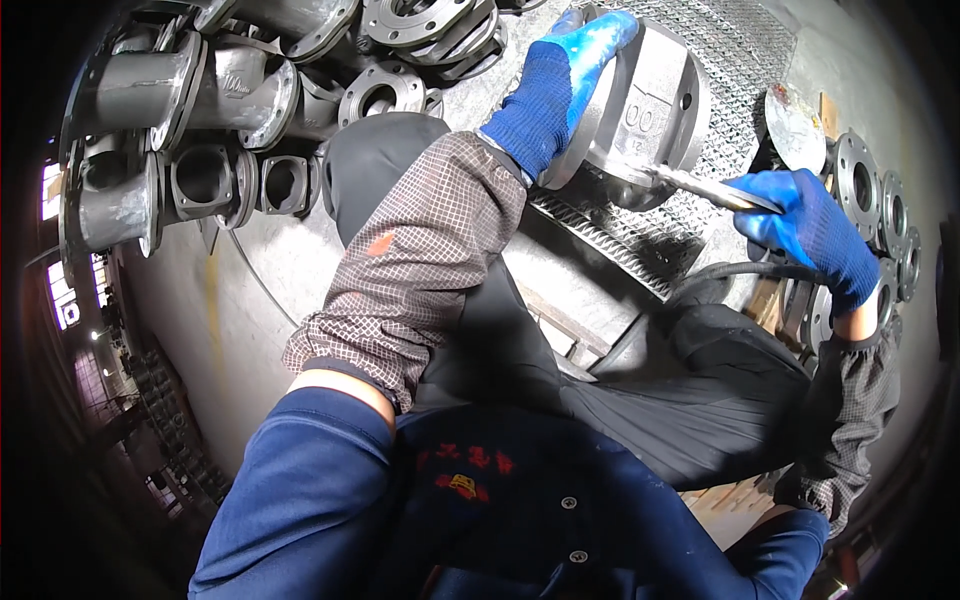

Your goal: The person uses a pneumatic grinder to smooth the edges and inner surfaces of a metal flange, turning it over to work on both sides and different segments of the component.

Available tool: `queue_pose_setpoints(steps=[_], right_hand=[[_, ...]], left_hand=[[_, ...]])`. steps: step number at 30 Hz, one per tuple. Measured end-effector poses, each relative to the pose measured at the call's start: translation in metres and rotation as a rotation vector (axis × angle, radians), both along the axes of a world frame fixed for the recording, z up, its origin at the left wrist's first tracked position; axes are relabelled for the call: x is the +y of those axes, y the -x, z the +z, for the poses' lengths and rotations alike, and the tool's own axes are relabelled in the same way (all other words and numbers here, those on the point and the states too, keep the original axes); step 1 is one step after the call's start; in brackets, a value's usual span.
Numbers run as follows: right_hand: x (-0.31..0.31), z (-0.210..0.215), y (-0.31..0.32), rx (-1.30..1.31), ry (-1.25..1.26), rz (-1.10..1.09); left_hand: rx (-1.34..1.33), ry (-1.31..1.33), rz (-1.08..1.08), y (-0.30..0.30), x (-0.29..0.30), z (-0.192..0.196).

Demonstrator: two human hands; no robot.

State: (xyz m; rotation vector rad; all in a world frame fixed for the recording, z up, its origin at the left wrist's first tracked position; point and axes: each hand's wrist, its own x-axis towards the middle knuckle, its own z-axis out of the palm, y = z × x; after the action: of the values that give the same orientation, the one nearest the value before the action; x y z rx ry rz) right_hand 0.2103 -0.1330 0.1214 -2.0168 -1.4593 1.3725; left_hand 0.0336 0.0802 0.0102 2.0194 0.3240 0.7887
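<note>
Grey concrete floor spreads around us, and along its left side stand rows of dark flanged pipe castings, packed close, some showing their open ends. Near the top, several loose round flanges lie heaped beside those castings. Ahead of us, a sheet of metal mesh runs toward the upper right, and beyond it we see a pale oval plate. More flange rings stand on edge at the right, near our right arm.

Our work is a stout grey casting with round flanged ends and raised marks on its body; it is ahead of us, over the near edge of the mesh, with its underside out of sight. Our left hand, in a blue glove, lies over the casting's left flange with its fingers toward the top. Part of the grip is hidden, so we cannot tell how far the fingers close around that edge.

Our right hand, gloved alike, is clenched around a slim metal rod. The rod slants up to the left, and its far end meets the near side of the casting. Checked sleeve covers wrap both our forearms, and our dark trousers show below.
</note>
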Motion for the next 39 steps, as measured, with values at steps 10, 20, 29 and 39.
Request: queue_pose_setpoints(steps=[10,20,29,39], right_hand=[[0.007,-0.006,0.005,0.075,-0.005,-0.044],[0.003,-0.017,0.001,0.041,-0.002,-0.019],[-0.006,-0.025,-0.001,0.012,-0.002,-0.054],[-0.029,-0.009,0.003,-0.038,0.001,-0.195]], left_hand=[[0.129,0.063,0.022,-0.001,0.001,0.005],[0.009,-0.205,-0.037,0.001,0.006,-0.002],[0.102,-0.036,0.022,-0.004,0.005,-0.003],[0.079,0.119,-0.004,-0.022,0.035,-0.007]])
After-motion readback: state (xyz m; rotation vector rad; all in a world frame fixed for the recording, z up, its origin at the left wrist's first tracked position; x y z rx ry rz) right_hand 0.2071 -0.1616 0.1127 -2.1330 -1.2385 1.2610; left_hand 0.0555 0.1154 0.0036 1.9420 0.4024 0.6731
